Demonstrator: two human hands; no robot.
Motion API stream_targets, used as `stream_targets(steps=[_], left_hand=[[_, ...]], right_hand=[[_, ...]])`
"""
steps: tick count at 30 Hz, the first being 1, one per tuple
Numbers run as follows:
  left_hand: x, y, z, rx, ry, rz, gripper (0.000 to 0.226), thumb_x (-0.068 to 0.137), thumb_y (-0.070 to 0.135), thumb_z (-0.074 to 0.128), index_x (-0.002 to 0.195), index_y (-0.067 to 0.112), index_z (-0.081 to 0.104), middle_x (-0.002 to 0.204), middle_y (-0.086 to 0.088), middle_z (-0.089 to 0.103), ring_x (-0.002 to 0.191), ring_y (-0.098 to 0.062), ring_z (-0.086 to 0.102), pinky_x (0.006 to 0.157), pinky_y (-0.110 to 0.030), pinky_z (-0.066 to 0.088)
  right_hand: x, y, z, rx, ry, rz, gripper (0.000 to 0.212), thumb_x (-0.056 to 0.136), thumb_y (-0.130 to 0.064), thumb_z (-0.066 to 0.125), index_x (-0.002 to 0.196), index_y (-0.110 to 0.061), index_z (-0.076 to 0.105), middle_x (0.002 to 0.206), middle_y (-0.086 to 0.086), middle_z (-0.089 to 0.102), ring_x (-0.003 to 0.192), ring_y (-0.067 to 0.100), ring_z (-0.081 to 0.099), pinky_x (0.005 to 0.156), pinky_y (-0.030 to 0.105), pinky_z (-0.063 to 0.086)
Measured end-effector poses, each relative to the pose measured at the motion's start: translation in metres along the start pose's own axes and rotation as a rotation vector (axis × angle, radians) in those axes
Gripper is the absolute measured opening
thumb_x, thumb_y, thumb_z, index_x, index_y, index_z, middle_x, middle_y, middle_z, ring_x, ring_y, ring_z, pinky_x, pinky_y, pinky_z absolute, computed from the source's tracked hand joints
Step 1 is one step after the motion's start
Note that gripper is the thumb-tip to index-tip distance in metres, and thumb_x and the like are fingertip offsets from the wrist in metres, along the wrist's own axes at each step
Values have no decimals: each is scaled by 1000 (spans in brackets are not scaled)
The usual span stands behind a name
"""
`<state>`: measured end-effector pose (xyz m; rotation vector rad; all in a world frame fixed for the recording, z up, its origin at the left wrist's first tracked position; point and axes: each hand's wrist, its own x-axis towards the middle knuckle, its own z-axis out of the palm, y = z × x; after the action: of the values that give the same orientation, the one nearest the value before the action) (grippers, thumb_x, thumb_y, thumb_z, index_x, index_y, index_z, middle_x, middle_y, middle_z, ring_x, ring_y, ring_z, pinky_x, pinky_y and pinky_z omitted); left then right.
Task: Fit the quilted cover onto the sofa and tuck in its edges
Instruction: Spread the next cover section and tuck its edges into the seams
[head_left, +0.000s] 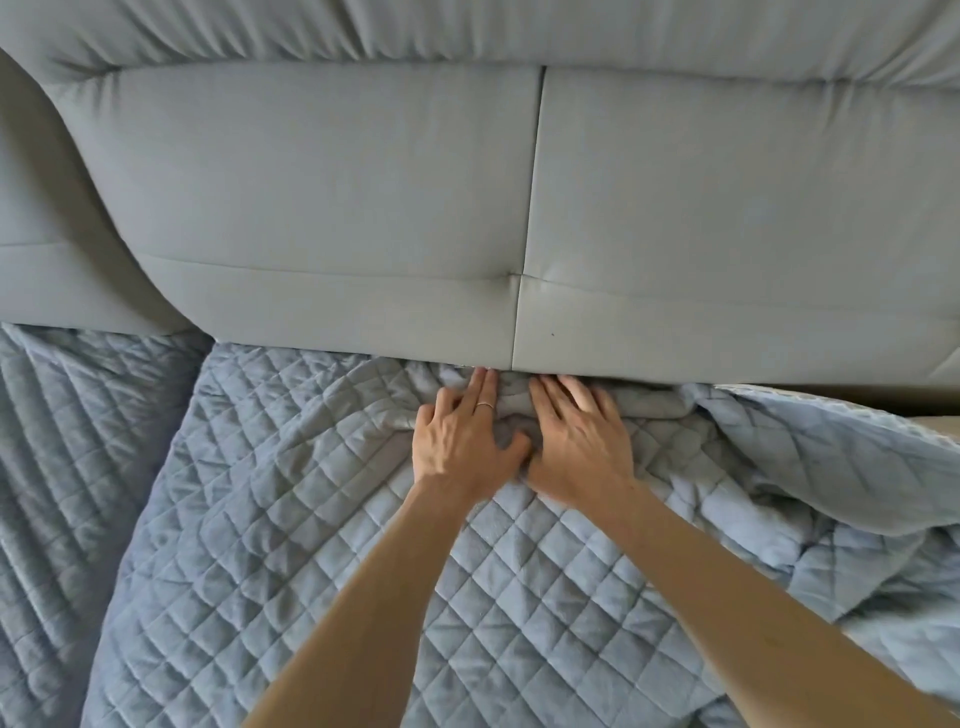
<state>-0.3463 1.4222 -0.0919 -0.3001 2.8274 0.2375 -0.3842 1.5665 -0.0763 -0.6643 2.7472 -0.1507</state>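
Quilted blue-grey fabric is bunched under both hands. The left hand (460, 441), with a ring (485, 405) on one finger, lies flat with fingers straight, its fingertips pressing the cover (363, 519) into the gap at the foot of the backrest (337, 208). The right hand (579, 447) lies just beside it, also flat and straight-fingered, pressing down and gripping nothing. Around the hands the cover is spread over the seat of the sofa (727, 182). To the left its rear edge already sits under the backrest. To the right the edge is loose, folded back and rumpled, and a tan strip (831, 399) shows between it and the backrest. The cover appears soft, light and padded. It should fold readily but spring back out of a shallow tuck. Push it in deep with flat fingertips. Take hold of the loose edge on the right near its hem, draw it taut toward the backrest, then work along the gap. Pulling from the middle would likely drag out the part already tucked.
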Motion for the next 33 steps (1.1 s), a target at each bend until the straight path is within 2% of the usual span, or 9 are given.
stream_targets(steps=[4, 6, 8, 11, 13, 16, 19, 23, 33], left_hand=[[14, -1, 6, 57, -8, -30, 81, 80, 68, 22, 151, 29, 32, 154, 15, 35, 124, -13, 30, 93, -36, 20], [28, 0, 5, 71, -25, -30, 72, 78, 66, 23, 137, 31, 45, 138, 15, 51, 117, -14, 35, 87, -38, 22], [36, 5, 0, 75, -52, -26, 68, 77, 63, 23, 130, 29, 49, 128, 13, 55, 114, -16, 37, 85, -39, 23], [19, 5, -3, 55, 16, 12, 68, 86, 58, 29, 142, 22, 43, 142, 8, 49, 119, -20, 40, 93, -38, 31], [-3, 2, -4, 5, 103, 49, 63, 93, 49, 41, 146, 15, 42, 150, -1, 45, 123, -23, 45, 100, -37, 37], [-27, -3, -2, -19, 180, 68, 61, 91, 45, 48, 142, 10, 48, 146, -6, 50, 128, -24, 49, 106, -38, 38], [-15, -6, -7, -4, 26, 17, 72, 89, 55, 33, 151, 17, 34, 157, 2, 35, 146, -16, 24, 119, -39, 18], [-7, -2, -1, -63, -90, -4, 81, 84, 58, 24, 157, 23, 12, 164, 9, 8, 150, -9, -2, 122, -38, -2], [13, -13, 0, -64, -134, 24, 83, 83, 64, 16, 157, 26, 3, 164, 11, 2, 150, -8, -3, 121, -39, -4]], right_hand=[[15, 5, 7, 0, -88, -38, 80, 79, -46, 29, 153, -16, 27, 159, -4, 29, 148, 12, 17, 120, 41, 13], [23, 7, 8, 10, -66, -35, 87, 72, -50, 17, 152, -18, 29, 157, -6, 33, 146, 11, 20, 120, 39, 12], [22, 5, 5, 50, -63, -22, 95, 66, -54, 10, 153, -19, 28, 157, -7, 31, 146, 9, 19, 121, 40, 7], [11, -1, 4, 80, -66, 15, 84, 78, -51, 22, 154, -18, 20, 160, -5, 26, 147, 12, 18, 121, 46, 4], [1, -3, 3, 114, -73, 25, 77, 86, -40, 34, 156, -14, 13, 163, 0, 17, 150, 14, 10, 121, 50, 2], [-12, -2, 4, 151, -110, -66, 80, 85, -25, 40, 156, -12, 7, 165, 0, 6, 151, 12, -5, 122, 46, -2], [-6, -3, -2, 200, -164, -133, 85, 84, -27, 48, 157, -14, 6, 165, -2, 6, 150, 9, -3, 121, 36, -3], [7, -5, -4, 121, -214, -115, 86, 84, -36, 46, 156, -13, 5, 164, -1, 7, 150, 11, 0, 122, 39, 3], [26, -14, 3, 87, -166, -22, 80, 88, -40, 36, 157, -17, 2, 165, -2, 5, 151, 12, -3, 122, 40, -2]])
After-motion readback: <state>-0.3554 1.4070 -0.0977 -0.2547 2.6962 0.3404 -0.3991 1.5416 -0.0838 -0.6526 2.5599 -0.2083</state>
